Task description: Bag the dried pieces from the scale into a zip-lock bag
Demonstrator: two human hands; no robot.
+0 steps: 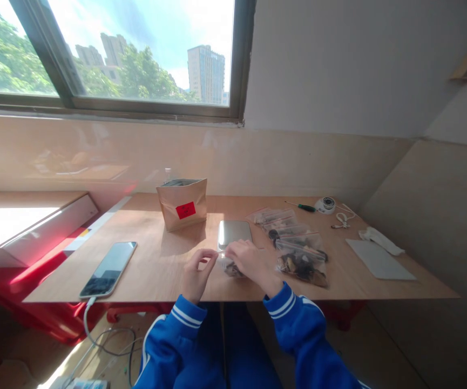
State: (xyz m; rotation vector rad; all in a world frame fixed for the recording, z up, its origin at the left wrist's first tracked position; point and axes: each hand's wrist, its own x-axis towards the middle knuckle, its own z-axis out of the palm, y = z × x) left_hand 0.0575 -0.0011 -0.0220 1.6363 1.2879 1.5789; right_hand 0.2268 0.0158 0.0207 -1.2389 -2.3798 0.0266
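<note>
Blue sleeves with white cuff stripes fill the bottom centre of the frame; both hands meet at the near edge of the wooden table (156, 270); left hand (196, 273) pinches the left end of a small clear zip bag (230, 266) between thumb and fingertips; right hand (249, 262) lies curled over the bag's right part, fingers closed on its top edge; bag sits flat on the table, centre of frame, just below the small steel scale (234, 233); dark dried bits show through the film, can't tell what exactly.

Handling, my read: bag is light, limp and slick; contents loose and likely brittle, so squeezing the body would crush them; best hold is the stiffer zip strip at the top, one pinch at each end.

Right of centre: a row of filled zip bags (298, 256) with red seal lines, same dark contents, nearest one touching the right wrist area; behind the scale, an open kraft paper pouch (182, 204) with a red label stands upright; smartphone (109, 268) on a white cable, lower left of the table; upper right of the table: green-handled screwdriver (301, 206), small white dome camera (325, 205), grey sheet (379, 259).
</note>
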